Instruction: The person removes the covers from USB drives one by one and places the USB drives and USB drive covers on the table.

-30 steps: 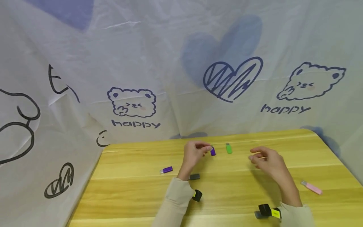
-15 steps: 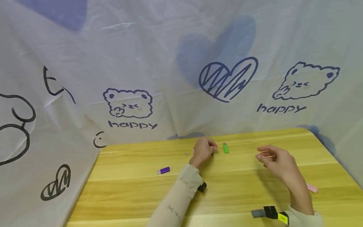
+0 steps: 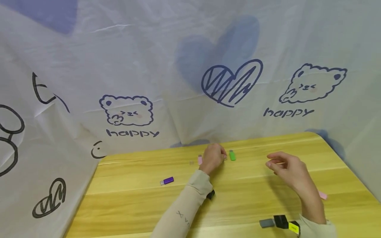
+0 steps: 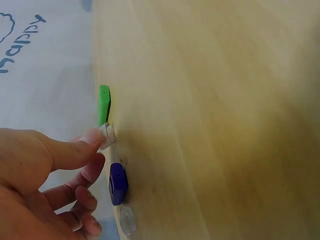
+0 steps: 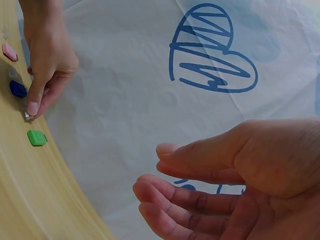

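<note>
My left hand (image 3: 212,159) reaches to the back of the table, thumb and fingertips pinching a small clear cap (image 4: 106,136). Just beyond the cap lies a green USB stick (image 3: 232,155). Under the other fingers, in the left wrist view, are a dark purple USB stick (image 4: 118,184) and a second clear cap (image 4: 127,220); the head view hides both behind the hand. A pink USB stick (image 3: 200,160) shows at the left of this hand. My right hand (image 3: 288,170) hovers over the table with loosely bent fingers, nothing between them.
Another purple USB stick (image 3: 167,180) lies left of my forearm, and a clear piece (image 3: 191,163) near the back. A grey USB stick (image 3: 266,223) is beside the right wrist camera. A second pink one (image 3: 322,195) is partly behind the right arm. A printed cloth (image 3: 178,119) hangs behind.
My left hand has moved right along the back of the table, over the dark purple USB stick and closer to the green one. The right hand has shifted slightly right. The head view has turned right.
</note>
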`<state>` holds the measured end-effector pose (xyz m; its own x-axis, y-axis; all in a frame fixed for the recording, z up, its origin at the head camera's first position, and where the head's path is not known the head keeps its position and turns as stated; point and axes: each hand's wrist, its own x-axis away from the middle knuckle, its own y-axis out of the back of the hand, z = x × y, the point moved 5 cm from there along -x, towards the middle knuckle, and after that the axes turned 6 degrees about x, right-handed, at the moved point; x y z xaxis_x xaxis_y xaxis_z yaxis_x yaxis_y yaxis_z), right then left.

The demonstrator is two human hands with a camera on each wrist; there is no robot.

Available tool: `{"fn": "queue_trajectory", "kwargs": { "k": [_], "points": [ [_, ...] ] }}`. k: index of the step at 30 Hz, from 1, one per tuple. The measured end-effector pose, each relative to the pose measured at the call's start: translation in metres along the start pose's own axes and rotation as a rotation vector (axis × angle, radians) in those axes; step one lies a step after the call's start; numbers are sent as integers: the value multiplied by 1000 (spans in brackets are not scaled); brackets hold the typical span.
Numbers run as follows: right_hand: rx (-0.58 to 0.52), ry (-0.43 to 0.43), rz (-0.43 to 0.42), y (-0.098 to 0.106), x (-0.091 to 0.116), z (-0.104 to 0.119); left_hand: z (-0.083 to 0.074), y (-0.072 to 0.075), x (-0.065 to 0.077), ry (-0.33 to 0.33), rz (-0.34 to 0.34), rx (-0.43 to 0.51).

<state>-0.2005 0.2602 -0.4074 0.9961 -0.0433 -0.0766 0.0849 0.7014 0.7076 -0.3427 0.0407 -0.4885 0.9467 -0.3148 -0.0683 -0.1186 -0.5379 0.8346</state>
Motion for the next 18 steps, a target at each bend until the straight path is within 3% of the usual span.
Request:
{"fn": "queue_trajectory", "kwargs": {
  "k": [5,9,18],
  "points": [
    [-5,9,-3,-1,0,4,-1,1,2,-38,-57,-76],
    [-4,14,-5,-2,0,5,-2,4,5,-51,-74,-60],
    [3,28,-5,-1,0,5,-13,31,24,-35,-88,246]
  ]
}}
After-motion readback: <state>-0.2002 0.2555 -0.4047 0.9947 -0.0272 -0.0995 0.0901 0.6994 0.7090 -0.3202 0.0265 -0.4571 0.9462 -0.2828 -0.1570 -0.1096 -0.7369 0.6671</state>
